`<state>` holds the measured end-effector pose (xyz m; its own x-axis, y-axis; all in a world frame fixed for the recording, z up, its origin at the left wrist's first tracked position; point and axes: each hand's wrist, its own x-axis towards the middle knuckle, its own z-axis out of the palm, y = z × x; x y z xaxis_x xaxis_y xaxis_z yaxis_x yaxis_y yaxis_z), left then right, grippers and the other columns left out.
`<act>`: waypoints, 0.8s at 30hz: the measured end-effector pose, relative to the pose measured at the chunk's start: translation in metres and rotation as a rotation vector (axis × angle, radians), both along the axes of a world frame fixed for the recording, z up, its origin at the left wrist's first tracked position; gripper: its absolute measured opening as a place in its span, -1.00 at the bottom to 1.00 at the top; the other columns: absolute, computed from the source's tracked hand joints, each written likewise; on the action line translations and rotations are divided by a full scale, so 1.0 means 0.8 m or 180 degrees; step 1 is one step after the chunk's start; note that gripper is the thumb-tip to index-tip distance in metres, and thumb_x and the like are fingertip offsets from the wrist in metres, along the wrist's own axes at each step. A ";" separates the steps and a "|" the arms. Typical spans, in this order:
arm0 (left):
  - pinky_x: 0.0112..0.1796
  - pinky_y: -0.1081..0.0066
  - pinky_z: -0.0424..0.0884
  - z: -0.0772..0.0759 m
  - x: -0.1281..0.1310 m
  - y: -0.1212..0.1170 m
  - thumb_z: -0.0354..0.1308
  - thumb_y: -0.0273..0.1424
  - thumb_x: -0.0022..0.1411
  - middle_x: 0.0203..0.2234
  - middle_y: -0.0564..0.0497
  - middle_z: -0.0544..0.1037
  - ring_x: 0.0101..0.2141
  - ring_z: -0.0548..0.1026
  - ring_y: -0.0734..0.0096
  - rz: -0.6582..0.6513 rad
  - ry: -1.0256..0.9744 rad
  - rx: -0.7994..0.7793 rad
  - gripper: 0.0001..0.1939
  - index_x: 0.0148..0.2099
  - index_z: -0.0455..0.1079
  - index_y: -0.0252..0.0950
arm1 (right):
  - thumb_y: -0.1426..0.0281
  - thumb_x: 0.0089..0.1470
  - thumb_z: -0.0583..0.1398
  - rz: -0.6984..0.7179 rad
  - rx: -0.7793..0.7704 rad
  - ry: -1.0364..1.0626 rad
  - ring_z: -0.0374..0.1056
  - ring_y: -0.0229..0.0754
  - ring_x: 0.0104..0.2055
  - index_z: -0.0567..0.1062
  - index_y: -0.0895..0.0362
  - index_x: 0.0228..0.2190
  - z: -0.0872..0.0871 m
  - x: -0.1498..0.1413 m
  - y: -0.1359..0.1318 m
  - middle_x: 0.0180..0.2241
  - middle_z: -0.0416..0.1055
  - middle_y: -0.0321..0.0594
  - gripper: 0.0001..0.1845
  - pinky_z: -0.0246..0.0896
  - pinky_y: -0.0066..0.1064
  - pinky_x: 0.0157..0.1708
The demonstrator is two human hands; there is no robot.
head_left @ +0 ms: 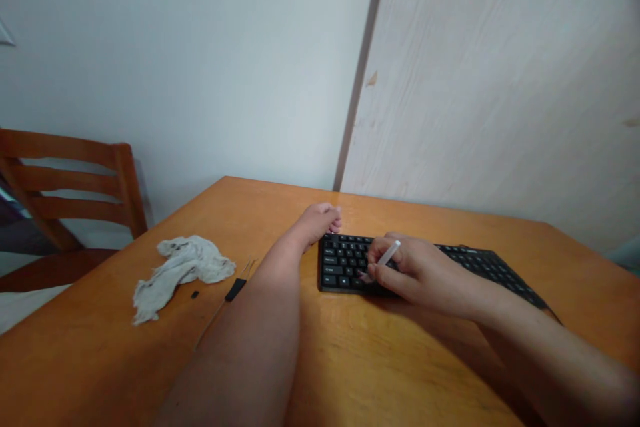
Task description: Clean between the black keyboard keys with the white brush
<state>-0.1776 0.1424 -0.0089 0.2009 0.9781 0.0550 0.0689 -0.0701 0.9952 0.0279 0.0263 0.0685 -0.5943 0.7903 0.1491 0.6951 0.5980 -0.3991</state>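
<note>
A black keyboard [345, 260] lies on the wooden table, with several keys at its left end showing and its middle covered by my right hand. My right hand [407, 267] is closed round a slim white-handled brush [389, 252]; its lower end points down at the keys near the front left edge. At the back left corner of the keyboard, my left hand [321, 221] has its fingers curled against the edge. Part of its grip is hidden from me.
Left of my left forearm lies a thin wire tool with a black middle [235, 289]. Beyond it are a small black square piece [195, 294] and a crumpled whitish cloth [183, 270]. A wooden chair [75, 180] stands at the left; a wall [225, 67] rises behind the table [340, 360].
</note>
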 end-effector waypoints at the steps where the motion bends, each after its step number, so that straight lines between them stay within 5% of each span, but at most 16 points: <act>1: -0.35 0.46 0.35 0.002 0.000 -0.001 0.11 -0.28 0.30 -0.51 0.02 0.48 -0.49 0.43 0.50 -0.0005 0.0010 0.0006 -0.76 -0.38 0.33 -0.32 | 0.37 0.14 0.18 0.0002 -0.0025 0.0034 0.32 -0.20 -0.45 0.51 0.06 -0.38 0.001 0.002 0.000 -0.46 0.47 -0.26 -0.90 0.14 -0.39 -0.40; 7: -0.35 0.47 0.33 0.017 0.006 -0.006 0.11 -0.25 0.30 -0.45 0.02 0.49 -0.45 0.45 0.51 0.0010 0.0025 0.0244 -0.76 -0.34 0.33 -0.32 | 0.37 0.15 0.16 -0.0214 -0.0129 0.0389 0.36 -0.19 -0.45 0.49 0.08 -0.40 0.006 0.024 0.006 -0.49 0.51 -0.27 -0.88 0.17 -0.38 -0.40; 12: -0.31 0.43 0.35 0.047 0.024 -0.018 0.08 -0.18 0.31 -0.37 -0.03 0.52 -0.37 0.48 0.45 -0.0184 0.0143 0.0568 -0.71 -0.27 0.37 -0.33 | 0.23 0.22 0.14 -0.0412 -0.0171 0.1418 0.43 -0.14 -0.39 0.47 0.08 -0.39 0.003 0.034 0.022 -0.45 0.51 -0.24 -0.77 0.23 -0.34 -0.35; 18: -0.19 0.35 0.37 0.087 0.048 -0.043 0.01 -0.07 0.34 -0.33 -0.09 0.53 -0.30 0.46 0.38 -0.0793 0.0318 0.0939 -0.56 -0.21 0.44 -0.37 | 0.08 0.14 0.22 -0.0525 -0.0374 0.2492 0.42 -0.17 -0.44 0.47 0.10 -0.44 0.009 0.030 0.033 -0.53 0.46 -0.27 -0.66 0.25 -0.33 -0.34; 24: -0.20 0.37 0.34 0.102 0.066 -0.067 -0.09 0.01 0.37 -0.32 -0.06 0.53 -0.31 0.44 0.40 -0.1614 0.0565 0.0890 -0.46 -0.17 0.47 -0.35 | 0.07 0.09 0.27 -0.0842 -0.0145 0.3101 0.33 -0.23 -0.43 0.48 0.12 -0.47 0.013 0.036 0.037 -0.52 0.44 -0.27 -0.63 0.19 -0.38 -0.36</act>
